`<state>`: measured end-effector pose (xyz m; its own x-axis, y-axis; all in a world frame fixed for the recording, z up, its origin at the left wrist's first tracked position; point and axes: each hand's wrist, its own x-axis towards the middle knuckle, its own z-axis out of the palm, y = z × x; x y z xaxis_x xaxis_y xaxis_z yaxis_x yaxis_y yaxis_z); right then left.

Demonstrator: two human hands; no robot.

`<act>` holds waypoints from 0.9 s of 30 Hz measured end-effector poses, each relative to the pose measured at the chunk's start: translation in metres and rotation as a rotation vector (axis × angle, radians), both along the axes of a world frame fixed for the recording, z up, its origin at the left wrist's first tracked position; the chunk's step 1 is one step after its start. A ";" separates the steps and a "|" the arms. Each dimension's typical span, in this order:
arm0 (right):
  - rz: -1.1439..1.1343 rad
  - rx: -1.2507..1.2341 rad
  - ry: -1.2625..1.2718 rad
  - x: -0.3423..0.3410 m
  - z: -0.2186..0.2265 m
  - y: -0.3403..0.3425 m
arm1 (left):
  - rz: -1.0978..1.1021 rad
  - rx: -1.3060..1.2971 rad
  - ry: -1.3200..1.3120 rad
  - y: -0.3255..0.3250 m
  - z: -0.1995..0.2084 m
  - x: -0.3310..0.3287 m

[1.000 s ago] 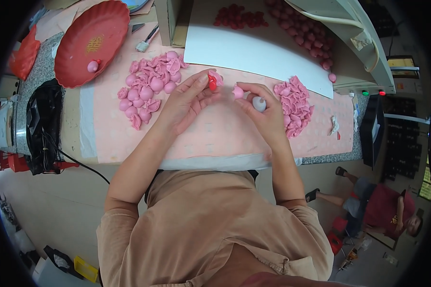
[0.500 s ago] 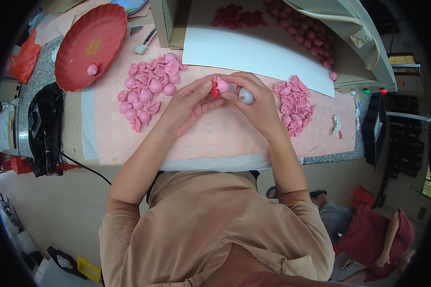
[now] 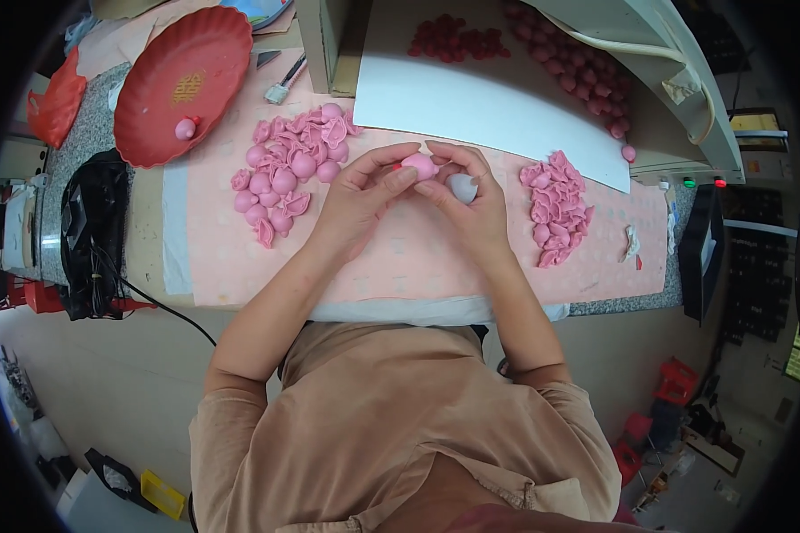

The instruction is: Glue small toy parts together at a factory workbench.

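Both my hands meet over the pink cloth, pinching one small pink rounded piece with red parts [image 3: 420,165] between their fingertips. My left hand [image 3: 360,197] grips it from the left, covering most of the red. From the other side, my right hand [image 3: 478,213] touches it with thumb and fingers. A pale grey-white rounded object [image 3: 461,187] is tucked in the right hand; its kind is unclear. Left of my hands lies a pile of pink balls and ruffled pieces [image 3: 280,180]. To the right is another pile of ruffled pink pieces [image 3: 560,211].
A red scalloped plate [image 3: 142,107] at the far left bears a pink ball with red bits [image 3: 185,130]. A brush [image 3: 284,82] lies nearby. Under the shelf, a white sheet [image 3: 471,115] holds dark red pieces [image 3: 458,38] and many pink balls [image 3: 578,75]. A black bag [image 3: 93,235] sits left.
The pink piece has turned in my fingers, and its red parts are now mostly hidden. The view has shifted slightly. A person in a dark red top at lower right is no longer seen.
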<state>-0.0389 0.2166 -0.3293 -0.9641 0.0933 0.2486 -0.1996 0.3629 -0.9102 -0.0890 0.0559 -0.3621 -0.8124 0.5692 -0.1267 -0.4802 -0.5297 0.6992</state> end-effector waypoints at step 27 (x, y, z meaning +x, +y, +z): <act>0.288 -1.552 -0.206 -0.010 -0.023 -0.041 | 0.118 0.220 0.122 -0.005 -0.005 0.005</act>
<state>-0.0492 0.1761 -0.3520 -0.9972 -0.0626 -0.0418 0.0735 -0.9285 -0.3640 -0.0844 0.0506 -0.3668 -0.8765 0.4724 0.0929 -0.3249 -0.7228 0.6100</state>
